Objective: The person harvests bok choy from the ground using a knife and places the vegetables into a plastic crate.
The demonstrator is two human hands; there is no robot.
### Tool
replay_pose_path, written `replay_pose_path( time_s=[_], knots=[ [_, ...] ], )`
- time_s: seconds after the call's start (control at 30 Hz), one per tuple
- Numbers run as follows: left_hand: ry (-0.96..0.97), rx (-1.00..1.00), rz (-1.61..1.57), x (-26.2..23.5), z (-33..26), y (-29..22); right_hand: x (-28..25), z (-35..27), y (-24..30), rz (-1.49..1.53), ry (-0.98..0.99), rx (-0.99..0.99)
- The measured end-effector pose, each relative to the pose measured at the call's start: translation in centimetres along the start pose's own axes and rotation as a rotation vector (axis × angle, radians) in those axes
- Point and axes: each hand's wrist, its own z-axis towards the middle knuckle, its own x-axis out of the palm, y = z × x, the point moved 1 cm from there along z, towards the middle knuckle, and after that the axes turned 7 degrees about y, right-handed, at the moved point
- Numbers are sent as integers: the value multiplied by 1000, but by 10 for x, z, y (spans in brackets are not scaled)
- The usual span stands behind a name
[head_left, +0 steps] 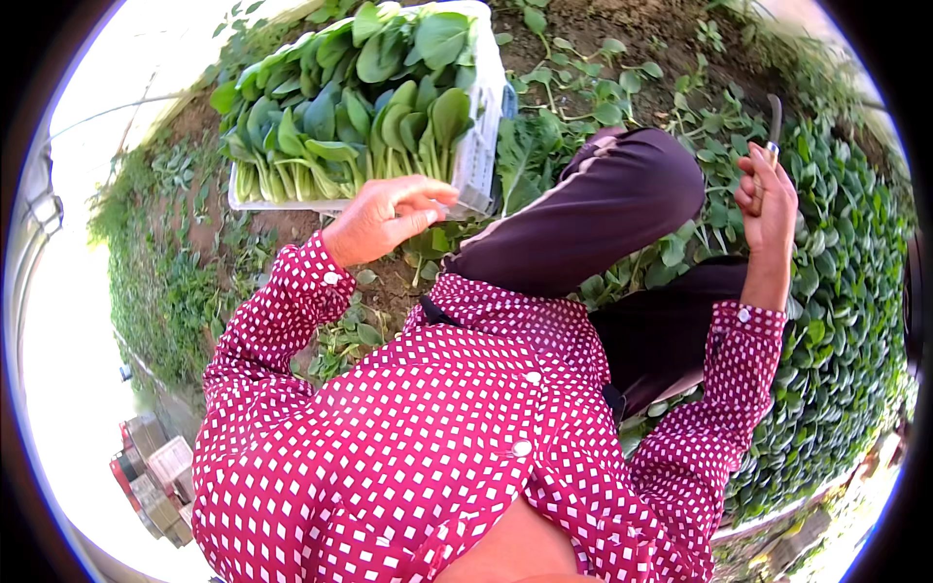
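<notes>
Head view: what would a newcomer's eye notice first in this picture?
First comes the red shirt with white dots, filling the lower middle. Above it, at the top, a white crate is packed with cut leafy greens, and the left hand hovers just at its near edge. On the right, the right hand grips a knife, raised above the bed of green plants.

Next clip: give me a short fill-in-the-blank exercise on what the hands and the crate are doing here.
1. The right hand is closed around the handle of a ____, blade pointing up.
2. The white crate is packed with leafy ____ vegetables.
3. The left hand hovers by the crate's near edge and holds ____.
4. The shirt sleeves are red with white ____.

Missing words: knife; green; nothing; dots
</notes>
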Motion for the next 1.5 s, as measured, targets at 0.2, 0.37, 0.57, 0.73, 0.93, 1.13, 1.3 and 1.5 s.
replay_pose_path(
  time_s=[0.2, 0.37, 0.57, 0.73, 0.93, 1.13, 1.3, 1.5],
  knots=[
    [180, -104, -511, 97, 117, 66, -4, 24, 95, -256, 130, -108],
    [41, -405, -1066, 102, 86, 97, 86, 27, 78, -537, 235, -45],
    [-427, -417, -1627, 103, 57, 143, 180, 86, -26, -767, 458, 184],
    [-656, -367, -1678, 85, 54, 157, 211, 112, -103, -742, 425, 324],
    [-608, -328, -1712, 80, 52, 172, 224, 107, -130, -536, 372, 399],
    [-663, -321, -1694, 64, 67, 169, 227, 131, -129, -635, 315, 301],
    [-645, -226, -1746, 79, 78, 163, 218, 166, -162, -789, 224, 137],
    [-836, -439, -1596, 82, 33, 170, 245, 97, -145, -746, 168, 275]
  ],
)
